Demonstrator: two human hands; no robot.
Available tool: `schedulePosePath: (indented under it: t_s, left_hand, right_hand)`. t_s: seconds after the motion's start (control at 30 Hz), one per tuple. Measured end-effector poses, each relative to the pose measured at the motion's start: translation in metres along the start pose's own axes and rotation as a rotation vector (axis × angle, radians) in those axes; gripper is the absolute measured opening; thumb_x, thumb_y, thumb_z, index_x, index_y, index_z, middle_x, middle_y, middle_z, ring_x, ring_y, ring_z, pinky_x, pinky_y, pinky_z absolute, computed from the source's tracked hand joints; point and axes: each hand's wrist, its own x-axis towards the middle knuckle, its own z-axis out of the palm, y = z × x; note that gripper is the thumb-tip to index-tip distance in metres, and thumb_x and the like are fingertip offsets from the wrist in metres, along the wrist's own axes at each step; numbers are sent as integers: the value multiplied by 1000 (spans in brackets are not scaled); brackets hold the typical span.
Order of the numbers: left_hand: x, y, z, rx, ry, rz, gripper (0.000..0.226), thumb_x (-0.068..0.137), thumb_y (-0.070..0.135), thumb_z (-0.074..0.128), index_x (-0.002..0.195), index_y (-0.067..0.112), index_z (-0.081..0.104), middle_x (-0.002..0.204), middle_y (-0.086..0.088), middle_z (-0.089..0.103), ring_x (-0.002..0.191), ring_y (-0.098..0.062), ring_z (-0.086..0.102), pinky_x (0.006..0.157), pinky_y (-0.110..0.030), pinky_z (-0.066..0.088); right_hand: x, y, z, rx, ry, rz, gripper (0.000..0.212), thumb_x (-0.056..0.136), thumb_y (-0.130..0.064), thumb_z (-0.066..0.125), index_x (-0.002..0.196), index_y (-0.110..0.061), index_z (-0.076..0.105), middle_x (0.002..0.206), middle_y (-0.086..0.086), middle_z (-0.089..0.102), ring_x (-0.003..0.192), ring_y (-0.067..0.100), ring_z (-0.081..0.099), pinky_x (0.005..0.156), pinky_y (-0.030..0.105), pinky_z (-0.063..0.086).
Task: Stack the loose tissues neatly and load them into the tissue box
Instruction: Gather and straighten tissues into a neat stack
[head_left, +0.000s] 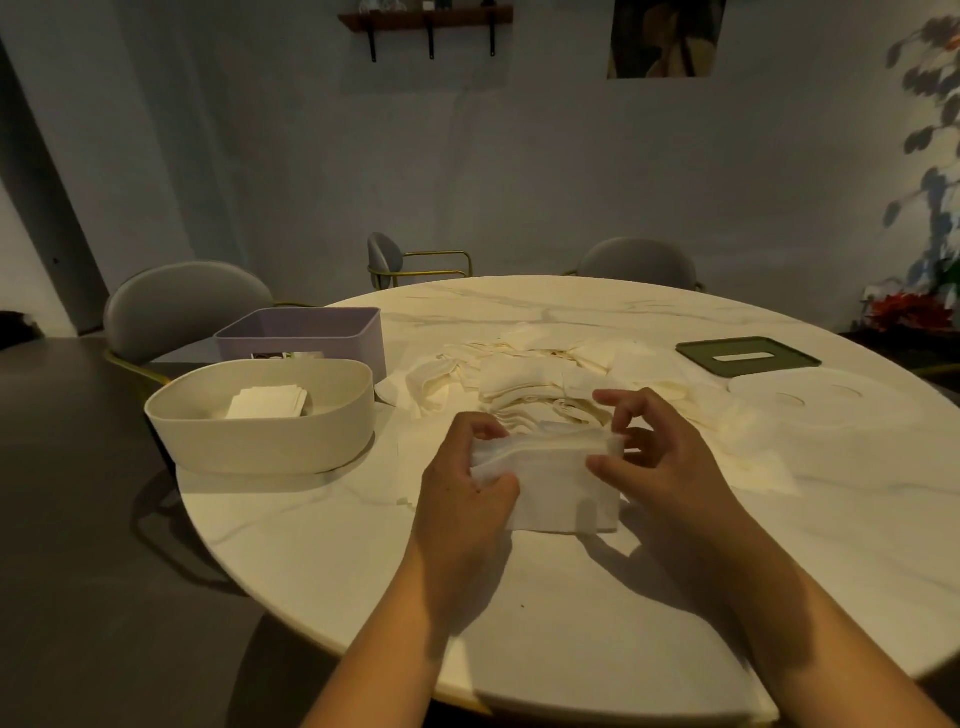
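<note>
Head view, frame centre: my left hand (470, 480) and right hand (657, 460) pinch a white folded tissue (558, 491), squaring it; next I must lay it in the cream oval box (260, 439) at left.

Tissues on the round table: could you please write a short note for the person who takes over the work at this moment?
Hands: the left hand pinches the left end of a folded tissue at the near side of the table; the right hand pinches its right end.
Things: the loose tissue pile lies behind the hands. The cream box stands at the left, the purple box behind it. The green lid and white lid lie at the right, off.
Done: a small neat stack is in the cream box.
Left: finish this tissue, then stack and load the pile.
</note>
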Motion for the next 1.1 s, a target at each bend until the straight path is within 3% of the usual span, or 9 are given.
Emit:
schedulePosePath:
  t_s: [0.17,0.3,0.4,0.47,0.57,0.73,0.87,1.03,1.1]
  left_hand:
    - [4,-3,-2,-53,93,-7,45,83,-16,46,105,23,50,105,-6,52,92,-20,58,67,-27,55]
    - [2,3,0,33,68,40,43,83,-19,45,106,18,46,99,2,50,74,6,59,54,-11,48]
    - [2,6,1,102,48,41,42,83,-19,45,102,18,47,97,2,49,76,4,57,53,-10,46]
    - [4,3,-1,144,51,51,39,81,-18,47,95,18,49,92,2,50,72,5,56,52,-9,45]
    - [9,-5,-7,283,67,93,37,78,-11,57,90,23,48,89,7,52,80,-9,54,54,-11,45]
    - [12,-13,-10,296,86,47,31,68,5,61,91,21,50,87,6,57,80,-14,56,60,-25,49]
    - [10,-12,-8,164,80,35,33,75,-10,58,92,16,47,86,0,54,75,-12,53,60,-21,47]
    - [10,-8,-13,208,34,32,53,79,-2,68,103,37,43,106,0,57,92,-18,61,64,-24,56]
    - [9,-6,-11,191,29,30,53,80,-9,63,103,34,43,103,0,59,87,-14,62,59,-21,54]
  right_hand:
    - [3,4,-2,-101,14,28,15,80,-13,74,85,-18,61,122,-19,53,98,13,58,70,16,54]
    - [5,6,-2,-145,-15,83,11,79,-18,75,83,-21,66,123,-17,52,97,13,58,73,21,54]
    - [4,5,2,-174,-46,88,13,77,-20,76,83,-25,66,123,-18,50,104,14,56,83,30,56]
    - [4,4,3,-191,-53,73,11,78,-19,76,79,-24,66,122,-17,50,104,14,55,77,27,57]
    - [7,5,2,-161,-22,100,11,79,-12,73,73,-17,66,122,-13,54,94,13,57,66,22,55]
    - [11,10,0,-120,-6,173,18,80,-5,69,70,-10,55,122,-7,57,92,16,59,77,28,55]
    - [11,9,-2,-71,-15,157,24,77,-7,73,82,-13,51,114,-10,57,90,16,60,71,24,56]
    - [4,3,-2,154,-68,207,58,73,-18,80,117,-36,47,112,-16,53,100,15,56,86,32,55]
    - [1,2,0,126,-122,160,52,74,-14,79,114,-36,54,111,-16,55,103,17,56,85,33,56]
